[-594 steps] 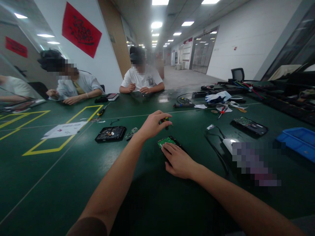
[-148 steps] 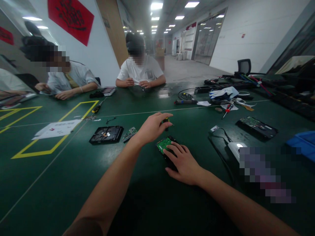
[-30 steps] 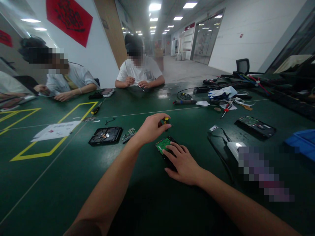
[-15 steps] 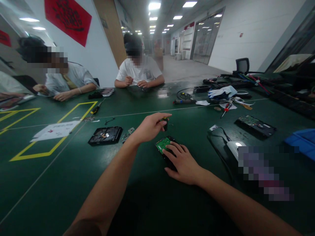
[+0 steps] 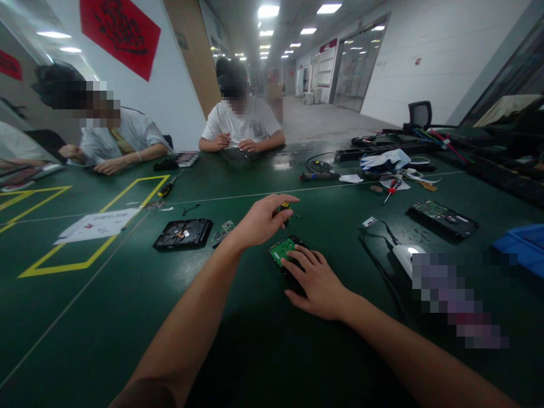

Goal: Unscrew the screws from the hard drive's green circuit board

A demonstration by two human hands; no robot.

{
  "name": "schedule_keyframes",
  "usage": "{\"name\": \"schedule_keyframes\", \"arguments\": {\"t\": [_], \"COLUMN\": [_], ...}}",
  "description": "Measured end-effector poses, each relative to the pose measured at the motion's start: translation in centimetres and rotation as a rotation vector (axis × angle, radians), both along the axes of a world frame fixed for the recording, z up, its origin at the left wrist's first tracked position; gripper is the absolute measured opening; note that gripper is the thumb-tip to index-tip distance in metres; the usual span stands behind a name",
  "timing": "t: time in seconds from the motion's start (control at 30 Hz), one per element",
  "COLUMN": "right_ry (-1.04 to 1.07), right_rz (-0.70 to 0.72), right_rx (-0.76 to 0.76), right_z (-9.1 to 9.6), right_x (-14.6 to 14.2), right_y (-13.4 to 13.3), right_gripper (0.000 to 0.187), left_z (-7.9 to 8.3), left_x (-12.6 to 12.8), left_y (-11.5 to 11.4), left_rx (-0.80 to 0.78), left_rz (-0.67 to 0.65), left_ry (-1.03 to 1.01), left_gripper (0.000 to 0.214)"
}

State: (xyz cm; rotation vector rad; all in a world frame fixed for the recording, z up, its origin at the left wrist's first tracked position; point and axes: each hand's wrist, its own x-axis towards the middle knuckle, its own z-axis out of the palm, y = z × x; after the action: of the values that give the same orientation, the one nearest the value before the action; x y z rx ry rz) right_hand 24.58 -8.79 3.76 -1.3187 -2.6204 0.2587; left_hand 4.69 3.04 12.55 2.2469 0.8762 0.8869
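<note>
My left hand [image 5: 264, 220] is closed around a short screwdriver [image 5: 285, 214] with a yellow and black handle, its index finger stretched out over the top. The screwdriver is above the far edge of a hard drive [image 5: 281, 248], whose green circuit board faces up. Its tip is too small to make out. My right hand [image 5: 317, 277] lies across the near part of that drive, thumb at the near edge and fingers over the board, holding it against the table. Beyond the drive, tiny screws [image 5: 296, 215] appear on the green table [image 5: 255, 345].
An opened drive casing [image 5: 182, 234] and a loose circuit board [image 5: 221, 232] lie to the left. Another hard drive [image 5: 443, 220], a red screwdriver [image 5: 391, 191], a cabled white device [image 5: 403, 258] and a blue bin [image 5: 521, 246] are on the right. Two people sit across the table.
The fingers of my left hand have shifted slightly on the screwdriver, and more of its yellow top shows. My right hand and the hard drive stay in place.
</note>
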Motion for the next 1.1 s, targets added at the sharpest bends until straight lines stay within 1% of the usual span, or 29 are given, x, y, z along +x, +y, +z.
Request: {"name": "schedule_keyframes", "arguments": {"t": [0.1, 0.2, 0.33, 0.4, 0.6, 0.7, 0.9, 1.1], "right_ry": [0.000, 0.002, 0.005, 0.003, 0.000, -0.003, 0.005, 0.001], "right_rz": [0.004, 0.000, 0.002, 0.004, -0.006, -0.001, 0.001, -0.001], "right_rx": [-0.001, 0.004, 0.010, 0.011, 0.015, 0.013, 0.005, -0.006], "right_z": [0.0, 0.0, 0.1, 0.0, -0.2, -0.1, 0.1, 0.1], "right_x": [0.0, 0.0, 0.0, 0.0, 0.0, 0.0, 0.0, 0.0], "right_y": [0.0, 0.0, 0.0, 0.0, 0.0, 0.0, 0.0, 0.0], "right_gripper": [0.069, 0.069, 0.069, 0.069, 0.069, 0.069, 0.069, 0.070], "left_z": [-0.1, -0.2, -0.1, -0.1, -0.4, -0.7, -0.6, -0.6], "left_x": [0.2, 0.0, -0.4, -0.4, 0.7, 1.0, -0.1, 0.3], "left_y": [0.0, 0.2, 0.5, 0.5, 0.0, 0.0, 0.6, 0.6], "left_rx": [0.008, -0.059, -0.137, -0.127, -0.025, -0.017, -0.196, -0.303], "left_rz": [0.002, -0.018, -0.006, 0.007, 0.029, 0.022, -0.099, -0.056], "left_ry": [-0.007, -0.022, -0.033, -0.029, -0.065, -0.088, -0.142, -0.222], "left_gripper": [0.033, 0.037, 0.041, 0.040, 0.031, 0.029, 0.039, 0.029]}}
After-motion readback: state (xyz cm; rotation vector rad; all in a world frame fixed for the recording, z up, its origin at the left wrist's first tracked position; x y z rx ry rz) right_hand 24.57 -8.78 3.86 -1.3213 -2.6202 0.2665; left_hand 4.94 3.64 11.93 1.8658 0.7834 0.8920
